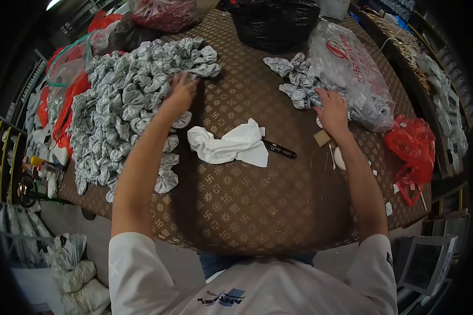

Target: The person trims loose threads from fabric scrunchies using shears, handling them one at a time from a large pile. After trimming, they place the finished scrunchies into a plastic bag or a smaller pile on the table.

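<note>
My left hand [182, 95] lies on the right side of a large heap of crumpled grey-white scrunchies [126, 94]. Its fingers look apart, slightly blurred, with their tips partly lost among the fabric. At the right, my right hand [333, 109] rests open at the edge of a small group of similar scrunchies [300, 79], fingertips touching the nearest ones. Between the hands, nearer my body, is a crumpled white cloth [228, 144]. A black folding-knife-like tool [280, 149] pokes out from beside it.
A clear plastic bag with red print [347, 68] lies beyond my right hand. Behind stands a black plastic bag [273, 23]; a red bag [412, 152] sits at the right table edge. Near my right wrist is a small brown block [322, 138]. Brown patterned cloth [242, 210] covers the table.
</note>
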Tool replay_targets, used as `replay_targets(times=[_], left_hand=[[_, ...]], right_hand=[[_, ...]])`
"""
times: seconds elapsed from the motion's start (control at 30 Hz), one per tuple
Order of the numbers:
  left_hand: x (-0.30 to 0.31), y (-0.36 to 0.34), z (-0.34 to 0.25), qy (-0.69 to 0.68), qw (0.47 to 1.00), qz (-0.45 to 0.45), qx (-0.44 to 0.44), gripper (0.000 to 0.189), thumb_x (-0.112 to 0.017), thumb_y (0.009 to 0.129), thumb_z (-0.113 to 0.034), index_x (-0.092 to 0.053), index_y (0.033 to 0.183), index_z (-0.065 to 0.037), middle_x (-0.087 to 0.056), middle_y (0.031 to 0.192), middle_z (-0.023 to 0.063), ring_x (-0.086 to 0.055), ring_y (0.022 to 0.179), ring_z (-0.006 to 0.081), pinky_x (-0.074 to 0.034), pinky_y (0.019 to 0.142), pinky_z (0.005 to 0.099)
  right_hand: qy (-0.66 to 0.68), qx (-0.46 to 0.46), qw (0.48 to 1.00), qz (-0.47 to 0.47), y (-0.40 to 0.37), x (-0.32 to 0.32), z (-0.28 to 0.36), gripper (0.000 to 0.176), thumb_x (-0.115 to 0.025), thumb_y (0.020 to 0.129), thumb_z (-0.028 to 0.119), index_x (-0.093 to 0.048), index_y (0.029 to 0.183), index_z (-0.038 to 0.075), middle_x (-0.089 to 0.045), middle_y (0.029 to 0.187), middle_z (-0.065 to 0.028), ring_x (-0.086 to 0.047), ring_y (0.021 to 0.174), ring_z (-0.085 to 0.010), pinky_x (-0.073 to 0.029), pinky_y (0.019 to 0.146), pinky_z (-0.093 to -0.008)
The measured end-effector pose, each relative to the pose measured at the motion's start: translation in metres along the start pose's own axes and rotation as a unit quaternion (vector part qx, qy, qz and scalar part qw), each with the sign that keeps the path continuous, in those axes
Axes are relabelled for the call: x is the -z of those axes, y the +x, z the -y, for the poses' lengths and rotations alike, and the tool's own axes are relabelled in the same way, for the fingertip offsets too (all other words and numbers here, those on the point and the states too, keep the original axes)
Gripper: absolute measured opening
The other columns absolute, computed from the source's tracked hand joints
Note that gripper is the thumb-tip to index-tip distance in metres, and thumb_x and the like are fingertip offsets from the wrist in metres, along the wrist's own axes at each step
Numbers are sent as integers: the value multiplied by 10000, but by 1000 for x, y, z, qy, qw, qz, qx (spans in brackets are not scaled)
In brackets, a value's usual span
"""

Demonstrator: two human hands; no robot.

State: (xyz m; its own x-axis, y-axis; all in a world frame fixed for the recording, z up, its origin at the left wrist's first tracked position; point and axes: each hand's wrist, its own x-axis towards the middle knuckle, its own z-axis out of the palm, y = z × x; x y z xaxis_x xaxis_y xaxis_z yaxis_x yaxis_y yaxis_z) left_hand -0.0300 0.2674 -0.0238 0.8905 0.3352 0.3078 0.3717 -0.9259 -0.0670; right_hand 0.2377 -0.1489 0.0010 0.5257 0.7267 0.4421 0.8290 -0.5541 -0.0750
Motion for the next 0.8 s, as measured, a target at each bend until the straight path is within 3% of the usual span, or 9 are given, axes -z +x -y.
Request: replay_targets(times=[0.23,0.3,0.4,0.5,0.53,0.6,0.7,0.73,0.8], left_hand=[[44,33,-96,186,975,91,75,418,-560,907,-148,-571,1315,-58,-454,1454,223,-325,1417,415,-249,1151,571],[44,42,-119,84,990,-115,-7,463,-554,911,-174,-529,1356,-47,-477,1435,219,-383,1390,378,-244,1143,598],[-28,49,-57,94,994,-34,-39,486,-510,936,-230,-515,1398,-78,-467,1462,198,-424,1363,364,-264,1128,611],[5,67,-40,155,984,82,38,465,-503,980,-390,-615,1315,-88,-451,1485,202,-405,1373,389,-276,1112,616],[16,65,-57,178,984,-2,16,491,-538,977,-436,-624,1298,-74,-495,1431,217,-450,1324,414,-345,1079,583],[50,58,-111,25,989,-131,-63,477,-591,973,-394,-606,1307,-54,-521,1381,239,-516,1256,407,-428,1032,514],[117,1,-234,-524,850,52,16,476,-636,974,-298,-530,1358,-37,-561,1312,207,-587,1157,276,-488,960,394],[124,-19,-258,-640,763,89,6,483,-646,975,-261,-502,1370,-23,-583,1278,182,-602,1118,218,-497,938,363],[115,-48,-284,-694,715,52,59,502,-679,957,-192,-461,1358,17,-625,1189,121,-602,1056,147,-502,898,300]], right_hand=[[176,40,974,-133,-23,31,-1,428,-718,807,59,-595,1215,102,-598,1151,-122,-556,1105,-343,-435,962,-451],[239,22,961,-140,-33,46,6,409,-686,842,50,-579,1235,84,-596,1139,-137,-571,1069,-336,-450,952,-419],[396,-74,907,-123,-40,48,14,388,-631,922,60,-538,1299,60,-599,1145,-106,-581,1036,-238,-456,931,-358],[630,-134,758,-103,-56,43,-4,395,-565,1007,104,-465,1383,37,-569,1194,-39,-527,1049,-88,-452,917,-264],[704,-159,685,-100,-60,44,-7,404,-566,1004,107,-465,1389,39,-572,1194,-39,-536,1054,-97,-457,922,-268],[826,-203,522,-60,-63,57,8,416,-533,1013,119,-456,1417,50,-577,1233,-42,-552,1106,-123,-463,958,-298],[876,-192,442,14,-59,67,46,410,-485,1031,129,-446,1435,69,-569,1287,-49,-553,1158,-143,-464,978,-314],[867,-170,465,54,-60,64,58,411,-449,1050,173,-431,1446,64,-545,1339,-62,-531,1199,-138,-450,1003,-307],[737,-80,670,41,-63,55,81,426,-440,1058,223,-422,1446,48,-532,1358,-67,-530,1193,-131,-448,1006,-302]])
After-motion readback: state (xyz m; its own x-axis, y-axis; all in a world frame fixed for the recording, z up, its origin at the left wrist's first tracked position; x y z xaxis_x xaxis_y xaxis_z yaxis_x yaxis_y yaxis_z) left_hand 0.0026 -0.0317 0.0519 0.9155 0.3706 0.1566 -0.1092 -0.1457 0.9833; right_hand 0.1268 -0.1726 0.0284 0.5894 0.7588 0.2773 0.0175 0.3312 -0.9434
